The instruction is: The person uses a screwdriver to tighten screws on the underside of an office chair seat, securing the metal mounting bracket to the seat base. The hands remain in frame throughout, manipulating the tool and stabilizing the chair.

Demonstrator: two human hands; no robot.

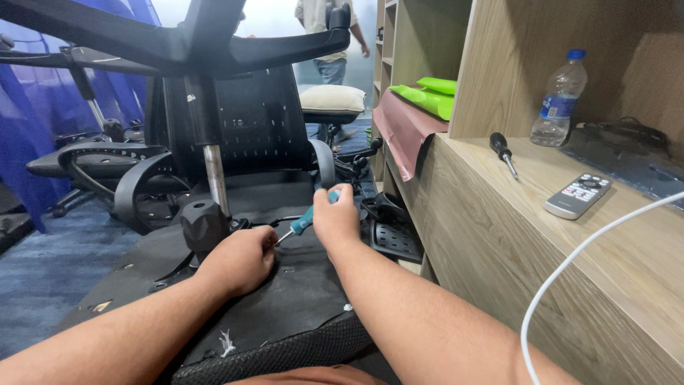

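An upturned black office chair (271,285) lies in front of me, its seat underside facing up and its base and metal gas column (214,178) rising above. My right hand (336,217) grips a screwdriver with a teal handle (305,219), its shaft slanting down to the left onto the seat underside. My left hand (241,258) is closed around the screwdriver's tip, next to a black knob (203,224) on the chair's mechanism. Whatever is under the tip is hidden by my left fingers.
A wooden shelf unit (499,235) runs along the right with a second screwdriver (502,151), a grey remote control (577,195), a plastic water bottle (559,100) and a white cable (570,264). Green parts (431,96) lie further back. More chair parts (92,160) sit left; a person (328,36) stands behind.
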